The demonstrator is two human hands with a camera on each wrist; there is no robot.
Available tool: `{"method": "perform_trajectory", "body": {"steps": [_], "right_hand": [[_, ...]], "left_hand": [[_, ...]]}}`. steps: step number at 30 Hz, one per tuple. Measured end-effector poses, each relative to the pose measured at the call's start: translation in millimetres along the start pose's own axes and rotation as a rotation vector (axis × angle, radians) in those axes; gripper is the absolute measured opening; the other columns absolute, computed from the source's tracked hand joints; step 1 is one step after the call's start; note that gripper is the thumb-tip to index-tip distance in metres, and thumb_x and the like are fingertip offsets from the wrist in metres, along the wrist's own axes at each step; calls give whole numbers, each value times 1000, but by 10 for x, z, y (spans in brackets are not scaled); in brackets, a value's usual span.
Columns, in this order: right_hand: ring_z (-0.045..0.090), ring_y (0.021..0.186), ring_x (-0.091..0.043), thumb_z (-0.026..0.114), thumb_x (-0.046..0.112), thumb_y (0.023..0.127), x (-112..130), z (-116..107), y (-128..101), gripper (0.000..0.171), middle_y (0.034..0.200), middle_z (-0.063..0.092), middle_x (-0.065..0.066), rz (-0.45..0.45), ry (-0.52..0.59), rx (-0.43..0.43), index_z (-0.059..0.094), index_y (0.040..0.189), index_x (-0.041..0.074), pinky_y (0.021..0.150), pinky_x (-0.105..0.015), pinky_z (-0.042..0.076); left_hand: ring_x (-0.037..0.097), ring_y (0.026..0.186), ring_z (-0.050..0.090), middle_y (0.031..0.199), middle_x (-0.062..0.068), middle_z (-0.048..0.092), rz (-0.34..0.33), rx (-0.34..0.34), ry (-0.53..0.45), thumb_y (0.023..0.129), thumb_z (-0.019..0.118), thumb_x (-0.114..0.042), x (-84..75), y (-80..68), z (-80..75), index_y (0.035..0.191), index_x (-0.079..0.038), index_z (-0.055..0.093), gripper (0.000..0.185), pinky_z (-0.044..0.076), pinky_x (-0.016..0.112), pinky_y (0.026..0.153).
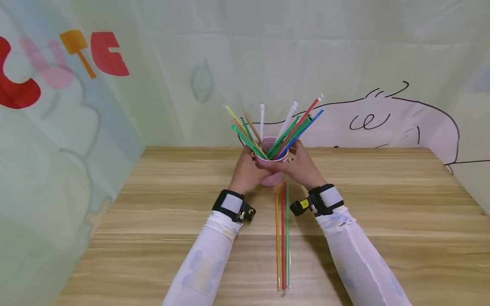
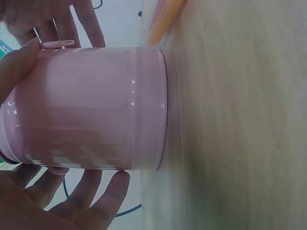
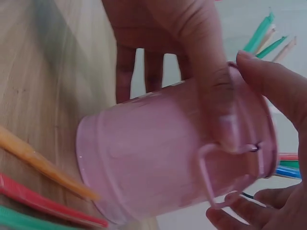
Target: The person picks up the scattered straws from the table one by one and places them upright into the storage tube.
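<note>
A pink pail (image 1: 272,180) with a small loop handle (image 3: 207,177) sits between my two hands at the table's far side. My left hand (image 1: 246,172) grips its left side, thumb across the near wall. On the other side my right hand (image 1: 303,166) holds it, thumb near the rim and fingers round the far side. Drinking straws fan out of the pail: a red straw (image 1: 306,114), a blue straw (image 1: 311,123), white ones, a yellow one and green ones. The pail's base is at or very near the tabletop; the views do not settle contact.
In front of the pail an orange straw (image 1: 278,238), a red straw (image 1: 283,255) and a green straw (image 1: 287,238) lie side by side on the wooden table (image 1: 160,221). A printed cloth (image 1: 164,76) hangs behind and at the left.
</note>
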State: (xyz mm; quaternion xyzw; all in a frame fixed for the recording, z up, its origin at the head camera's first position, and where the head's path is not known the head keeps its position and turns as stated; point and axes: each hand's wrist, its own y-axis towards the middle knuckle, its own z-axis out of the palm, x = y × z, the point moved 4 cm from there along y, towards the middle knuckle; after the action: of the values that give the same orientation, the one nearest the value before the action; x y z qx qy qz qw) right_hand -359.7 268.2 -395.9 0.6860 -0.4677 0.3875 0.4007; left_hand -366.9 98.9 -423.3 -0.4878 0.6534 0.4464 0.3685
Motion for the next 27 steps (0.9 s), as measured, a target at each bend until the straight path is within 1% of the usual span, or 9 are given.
{"method": "perform_trajectory", "body": {"steps": [3, 5, 9, 14, 18, 20, 22, 25, 27], "right_hand": [[41, 143, -32, 85, 21, 85, -47, 10, 33, 84, 154, 45, -12, -27, 40, 29, 39, 154, 15, 118, -62, 34], [44, 141, -30, 85, 20, 86, -71, 14, 44, 81, 152, 49, -11, -20, 55, 46, 41, 154, 16, 117, -59, 35], [51, 137, -27, 83, 20, 88, -90, 49, 70, 77, 148, 56, -8, -7, 84, 91, 43, 154, 18, 116, -53, 41], [53, 135, -25, 83, 20, 89, -88, 143, 117, 75, 145, 58, -6, -26, 104, 120, 44, 154, 19, 116, -51, 42], [54, 135, -25, 83, 17, 88, -65, 197, 137, 76, 145, 59, -7, -46, 112, 135, 44, 154, 16, 116, -51, 43], [55, 134, -26, 82, 15, 88, -60, 196, 136, 77, 145, 59, -9, -40, 105, 129, 42, 154, 15, 115, -50, 44], [56, 134, -26, 83, 14, 87, -64, 180, 131, 77, 144, 59, -10, -21, 97, 116, 41, 153, 13, 115, -50, 44], [55, 134, -27, 83, 13, 87, -82, 135, 120, 77, 144, 58, -12, 3, 75, 94, 41, 152, 11, 116, -50, 44], [55, 134, -28, 83, 14, 87, -102, 104, 110, 77, 144, 58, -12, 19, 62, 86, 41, 151, 11, 115, -50, 45]], "left_hand": [[28, 131, 56, 145, 13, 55, 8, 13, 2, 78, 90, -20, -4, 13, 45, 152, -12, 38, 91, 50, 44, 110], [28, 131, 56, 146, 12, 54, 17, 17, 7, 78, 90, -19, -8, 21, 68, 152, -12, 38, 91, 49, 44, 111], [27, 136, 54, 148, 13, 52, 33, 36, 58, 80, 89, -24, -12, 19, 61, 153, -11, 36, 91, 44, 45, 116], [28, 138, 53, 149, 13, 53, 38, 77, 116, 85, 86, -30, 8, -28, -36, 154, -12, 36, 88, 44, 46, 117], [31, 139, 52, 155, 13, 48, 10, 99, 138, 84, 86, -35, -18, -104, -143, 158, -15, 33, 93, 49, 49, 112], [36, 139, 52, 158, 16, 44, -26, 93, 187, 84, 86, -39, -35, -162, -192, 161, -12, 29, 100, 50, 52, 110], [40, 138, 52, 158, 22, 42, -79, 89, 260, 84, 85, -43, -49, -237, -221, 161, -5, 26, 105, 50, 54, 109], [43, 129, 59, 147, 27, 52, -166, 95, 385, 85, 81, -46, -54, -374, -208, 157, 4, 31, 101, 54, 55, 104], [40, 119, 65, 135, 25, 61, -197, 117, 457, 86, 80, -45, -68, -474, -151, 150, 5, 40, 90, 56, 53, 98]]}}
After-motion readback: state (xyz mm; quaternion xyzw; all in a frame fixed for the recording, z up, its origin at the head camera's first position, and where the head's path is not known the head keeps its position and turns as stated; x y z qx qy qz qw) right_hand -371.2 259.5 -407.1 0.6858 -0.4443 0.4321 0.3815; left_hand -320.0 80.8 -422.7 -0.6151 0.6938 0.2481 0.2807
